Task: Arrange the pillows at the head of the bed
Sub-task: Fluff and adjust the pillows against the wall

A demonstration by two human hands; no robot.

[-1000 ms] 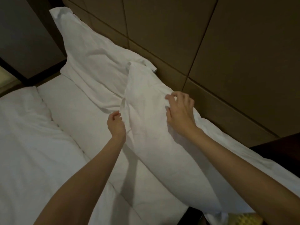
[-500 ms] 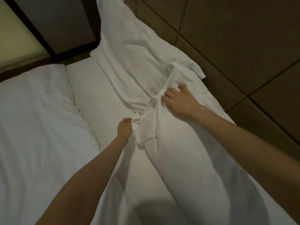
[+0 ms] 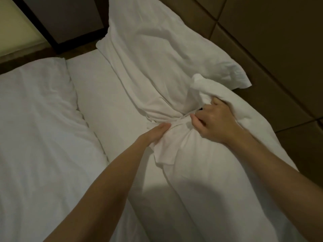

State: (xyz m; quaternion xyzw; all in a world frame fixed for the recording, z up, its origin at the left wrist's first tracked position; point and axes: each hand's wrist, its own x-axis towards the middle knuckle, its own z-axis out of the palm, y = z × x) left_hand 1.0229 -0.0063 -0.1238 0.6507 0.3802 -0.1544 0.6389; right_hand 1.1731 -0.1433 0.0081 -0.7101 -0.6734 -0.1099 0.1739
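Two white pillows lie along the brown padded headboard (image 3: 272, 41). The far pillow (image 3: 157, 49) leans against it at the top, its case wrinkled. The near pillow (image 3: 209, 172) lies lengthwise at the right, its far end bunched and folded. My right hand (image 3: 215, 119) grips that bunched end of the near pillow, fingers curled into the cloth. My left hand (image 3: 155, 133) presses on the loose flap of its case where the two pillows meet, fingers together; a clear grip does not show.
The white bed sheet (image 3: 108, 105) runs between the pillows and a white duvet (image 3: 35, 128) at the left. A dark bedside unit (image 3: 66, 20) stands beyond the bed's far corner. Headboard panels fill the right side.
My right hand has gone from lying flat on the near pillow to gripping its bunched far end. My left hand moved right onto the case flap. The view shifted closer.
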